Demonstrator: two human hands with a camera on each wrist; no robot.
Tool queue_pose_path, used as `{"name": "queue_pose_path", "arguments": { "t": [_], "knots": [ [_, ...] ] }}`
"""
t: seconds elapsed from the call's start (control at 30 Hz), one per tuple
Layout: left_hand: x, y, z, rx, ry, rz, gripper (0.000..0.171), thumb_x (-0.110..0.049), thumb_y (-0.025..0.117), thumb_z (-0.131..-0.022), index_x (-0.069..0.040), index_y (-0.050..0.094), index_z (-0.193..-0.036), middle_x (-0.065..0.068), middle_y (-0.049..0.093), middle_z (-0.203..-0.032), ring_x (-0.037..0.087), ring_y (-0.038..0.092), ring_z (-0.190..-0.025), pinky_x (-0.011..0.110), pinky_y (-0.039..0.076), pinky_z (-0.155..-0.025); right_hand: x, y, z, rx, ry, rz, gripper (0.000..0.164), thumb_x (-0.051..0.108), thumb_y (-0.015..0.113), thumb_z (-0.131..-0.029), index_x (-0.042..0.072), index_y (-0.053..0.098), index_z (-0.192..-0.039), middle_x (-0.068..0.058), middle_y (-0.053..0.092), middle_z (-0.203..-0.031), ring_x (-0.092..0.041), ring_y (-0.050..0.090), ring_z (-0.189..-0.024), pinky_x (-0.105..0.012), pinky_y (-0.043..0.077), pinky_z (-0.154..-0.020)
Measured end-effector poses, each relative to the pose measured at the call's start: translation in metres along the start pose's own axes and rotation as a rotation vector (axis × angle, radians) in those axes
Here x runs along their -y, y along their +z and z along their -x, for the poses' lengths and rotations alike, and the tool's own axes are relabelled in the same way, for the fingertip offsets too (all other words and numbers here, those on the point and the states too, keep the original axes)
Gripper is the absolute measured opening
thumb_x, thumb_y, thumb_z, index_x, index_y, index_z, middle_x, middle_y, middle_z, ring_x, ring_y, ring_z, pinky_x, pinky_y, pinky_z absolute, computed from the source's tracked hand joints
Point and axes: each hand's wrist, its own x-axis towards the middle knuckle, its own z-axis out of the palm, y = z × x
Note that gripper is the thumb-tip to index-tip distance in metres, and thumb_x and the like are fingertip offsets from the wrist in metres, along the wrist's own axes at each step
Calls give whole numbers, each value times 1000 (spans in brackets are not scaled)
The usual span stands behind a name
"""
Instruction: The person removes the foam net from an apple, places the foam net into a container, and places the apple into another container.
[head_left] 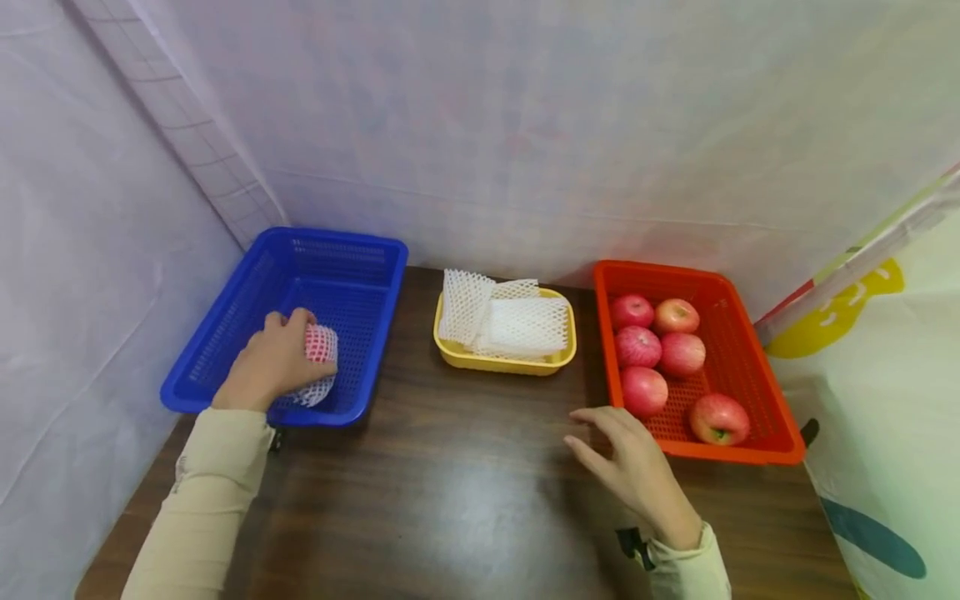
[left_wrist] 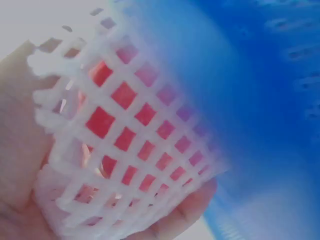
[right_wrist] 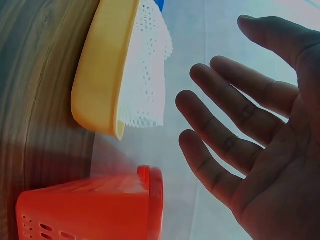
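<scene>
Inside the blue basket (head_left: 345, 292) at the left, my left hand (head_left: 273, 358) grips an apple (head_left: 318, 343) wrapped in a white foam net (left_wrist: 135, 150). Red apple skin shows through the net's holes in the left wrist view. My right hand (head_left: 633, 467) is held over the table by the near left corner of the red basket (head_left: 750, 350), its fingers loosely spread and holding nothing. Several bare apples (head_left: 677, 354) lie in that red basket. Between the baskets stands a yellow tray (head_left: 510, 364) with white foam nets (head_left: 525, 323) in it, one leaning over its back rim.
A brown wooden table (head_left: 450, 467) carries all three containers. Pale cloth (head_left: 525, 125) hangs behind them and at both sides, close to the outer basket edges. The blue basket's rim (head_left: 386, 333) stands up around my left hand.
</scene>
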Motion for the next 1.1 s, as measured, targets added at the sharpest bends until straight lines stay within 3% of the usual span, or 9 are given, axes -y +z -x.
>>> {"name": "queue_pose_path", "arguments": {
  "t": [0.13, 0.27, 0.4, 0.6, 0.8, 1.1],
  "knots": [
    [-18, -21, 3, -114, 76, 22, 82, -38, 78, -76, 0, 42, -139, 33, 42, -117, 48, 54, -86, 61, 50, -64, 1, 0, -1, 4, 4, 2, 32, 22, 83, -82, 12, 71, -110, 3, 68, -100, -11, 59, -90, -30, 49, -78],
    [-43, -30, 9, -148, 146, 42, 88, -37, 80, -76, 1, 39, -145, 34, 40, -130, 49, 53, -98, 65, 49, -72, 2, 0, -2, 4, 5, 1, 31, 22, 83, -82, 13, 71, -110, 7, 67, -100, -11, 58, -90, -30, 49, -78],
    [-70, -24, 16, -186, 258, 34, 88, -36, 80, -73, -3, 43, -145, 30, 43, -133, 47, 55, -102, 64, 51, -73, 3, 0, -2, 3, 5, -4, 31, 21, 83, -82, 11, 71, -110, 7, 67, -99, -10, 58, -91, -29, 48, -78],
    [-102, 2, 21, -228, 484, -4, 86, -38, 81, -65, -7, 51, -140, 23, 49, -129, 39, 58, -99, 56, 55, -71, 4, 1, -3, 2, 4, -6, 32, 20, 83, -82, 10, 71, -110, 6, 68, -100, -11, 59, -91, -28, 48, -79],
    [-127, 36, 21, -136, 601, 19, 86, -38, 83, -64, -12, 53, -140, 15, 49, -131, 32, 56, -107, 49, 56, -77, 3, 1, 0, -3, 13, -13, 31, 20, 83, -82, 10, 71, -110, 0, 69, -100, -16, 62, -91, -31, 50, -78],
    [-142, 108, 17, 147, 676, 67, 84, -36, 83, -66, -19, 49, -141, 6, 46, -134, 21, 53, -111, 38, 53, -86, 0, 3, 3, -8, 12, 4, 31, 21, 83, -82, 10, 72, -109, 1, 68, -99, -9, 57, -89, -30, 50, -75]
  ]
}}
